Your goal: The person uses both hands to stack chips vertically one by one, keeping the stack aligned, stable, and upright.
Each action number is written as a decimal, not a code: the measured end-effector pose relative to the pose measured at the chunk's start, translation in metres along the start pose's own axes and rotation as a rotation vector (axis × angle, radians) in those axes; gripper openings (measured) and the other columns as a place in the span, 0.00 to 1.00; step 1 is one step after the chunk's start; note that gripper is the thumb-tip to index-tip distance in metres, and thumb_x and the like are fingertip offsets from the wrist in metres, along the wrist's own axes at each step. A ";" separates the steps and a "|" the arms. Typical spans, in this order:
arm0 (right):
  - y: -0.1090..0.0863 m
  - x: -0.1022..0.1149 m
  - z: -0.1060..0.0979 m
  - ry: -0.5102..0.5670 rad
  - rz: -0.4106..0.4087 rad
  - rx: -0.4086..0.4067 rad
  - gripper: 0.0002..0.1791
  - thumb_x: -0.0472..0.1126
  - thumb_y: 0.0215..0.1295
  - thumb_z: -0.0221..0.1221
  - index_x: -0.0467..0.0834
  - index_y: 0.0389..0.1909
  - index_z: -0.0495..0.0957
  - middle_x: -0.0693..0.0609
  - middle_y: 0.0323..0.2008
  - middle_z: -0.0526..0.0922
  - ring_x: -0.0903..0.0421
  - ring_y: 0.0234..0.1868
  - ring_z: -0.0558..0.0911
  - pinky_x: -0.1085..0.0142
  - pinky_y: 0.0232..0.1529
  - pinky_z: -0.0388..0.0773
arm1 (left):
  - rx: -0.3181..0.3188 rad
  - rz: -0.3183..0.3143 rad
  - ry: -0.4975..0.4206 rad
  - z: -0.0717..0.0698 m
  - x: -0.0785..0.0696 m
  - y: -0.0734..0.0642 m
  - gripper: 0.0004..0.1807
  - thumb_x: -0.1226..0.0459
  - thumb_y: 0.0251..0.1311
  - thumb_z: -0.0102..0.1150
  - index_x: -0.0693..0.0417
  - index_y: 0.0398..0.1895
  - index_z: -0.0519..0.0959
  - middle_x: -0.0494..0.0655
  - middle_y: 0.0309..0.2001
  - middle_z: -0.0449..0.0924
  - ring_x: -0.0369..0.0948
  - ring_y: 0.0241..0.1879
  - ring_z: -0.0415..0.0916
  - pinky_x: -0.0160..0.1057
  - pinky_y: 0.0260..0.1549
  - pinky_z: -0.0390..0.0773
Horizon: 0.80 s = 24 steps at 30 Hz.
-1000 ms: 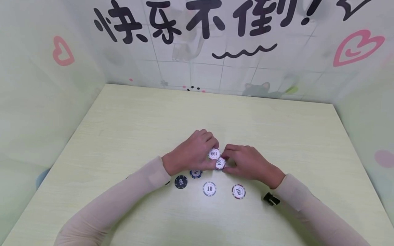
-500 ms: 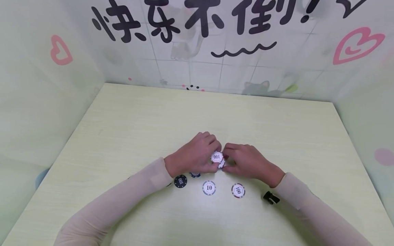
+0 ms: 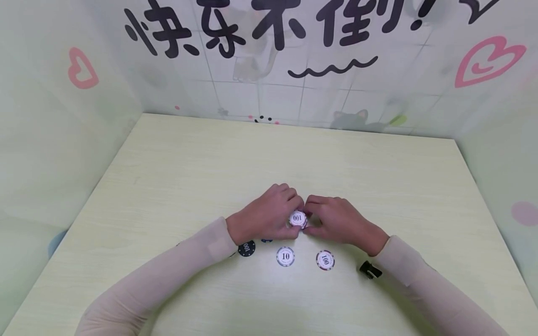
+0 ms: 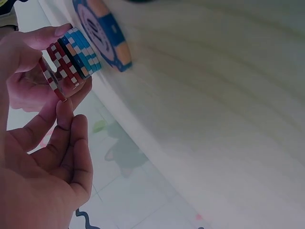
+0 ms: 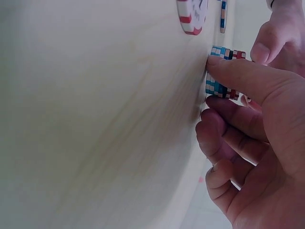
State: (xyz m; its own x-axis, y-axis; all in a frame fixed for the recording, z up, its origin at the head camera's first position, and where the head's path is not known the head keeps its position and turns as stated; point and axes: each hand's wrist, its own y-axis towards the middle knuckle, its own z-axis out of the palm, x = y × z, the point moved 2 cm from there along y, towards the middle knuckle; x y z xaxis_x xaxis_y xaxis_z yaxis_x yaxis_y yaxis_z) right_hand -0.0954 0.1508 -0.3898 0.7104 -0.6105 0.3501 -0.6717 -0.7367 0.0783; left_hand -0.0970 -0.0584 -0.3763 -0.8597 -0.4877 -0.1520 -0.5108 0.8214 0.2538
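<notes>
In the head view my left hand (image 3: 271,214) pinches a white-faced poker chip (image 3: 298,218) marked 100 at its edge. The left wrist view shows this red-and-white-edged chip (image 4: 51,78) slightly tilted, close over the top of a stack of poker chips (image 4: 76,55). My right hand (image 3: 338,221) grips that stack between thumb and fingers, on the table. Its layers run from light blue at the bottom through dark blue to red on top. From the right wrist, the same stack (image 5: 218,89) stands upright, partly covered by the thumb.
Nearer the front lie a white 10 chip (image 3: 285,256), a red-edged 100 chip (image 3: 325,260) and a black 100 chip (image 3: 246,248). A blue chip (image 3: 266,240) is mostly hidden under the left hand. Beside the right sleeve is a small black clip-like object (image 3: 370,270).
My left hand has moved right and toward me, bringing its chip over the stack and covering the stack's top face. The right hand has stayed almost still around the stack.
</notes>
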 end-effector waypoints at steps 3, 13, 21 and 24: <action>0.000 0.000 0.000 0.004 0.005 0.002 0.18 0.46 0.62 0.80 0.42 0.49 0.90 0.57 0.42 0.84 0.63 0.31 0.76 0.69 0.32 0.75 | 0.002 0.002 0.017 0.001 -0.001 0.000 0.17 0.52 0.64 0.70 0.55 0.46 0.85 0.45 0.39 0.83 0.44 0.40 0.75 0.42 0.43 0.75; 0.000 0.002 0.000 0.004 0.011 0.006 0.19 0.46 0.62 0.80 0.43 0.50 0.90 0.57 0.42 0.84 0.63 0.31 0.75 0.69 0.31 0.74 | -0.005 0.009 0.045 0.002 -0.003 -0.001 0.17 0.51 0.65 0.69 0.55 0.46 0.84 0.45 0.39 0.83 0.44 0.39 0.74 0.41 0.42 0.74; -0.001 0.002 0.001 0.009 0.011 0.000 0.19 0.46 0.62 0.81 0.43 0.50 0.90 0.57 0.42 0.84 0.64 0.31 0.75 0.69 0.31 0.74 | 0.000 0.013 0.076 0.003 -0.003 0.000 0.18 0.50 0.66 0.69 0.55 0.45 0.84 0.45 0.39 0.82 0.43 0.38 0.73 0.41 0.41 0.74; -0.001 0.002 0.001 0.011 0.013 0.003 0.19 0.46 0.62 0.80 0.43 0.50 0.90 0.57 0.42 0.84 0.64 0.31 0.75 0.69 0.31 0.74 | -0.001 0.013 0.075 0.004 -0.003 -0.001 0.18 0.50 0.66 0.69 0.55 0.45 0.84 0.45 0.39 0.82 0.43 0.38 0.73 0.41 0.41 0.74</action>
State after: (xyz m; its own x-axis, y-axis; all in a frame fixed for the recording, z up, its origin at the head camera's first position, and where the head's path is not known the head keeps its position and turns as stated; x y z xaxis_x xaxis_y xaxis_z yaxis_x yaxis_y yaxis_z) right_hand -0.0931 0.1498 -0.3896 0.6995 -0.6164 0.3617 -0.6799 -0.7299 0.0709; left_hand -0.0943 -0.0564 -0.3801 -0.8639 -0.4979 -0.0767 -0.4996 0.8275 0.2563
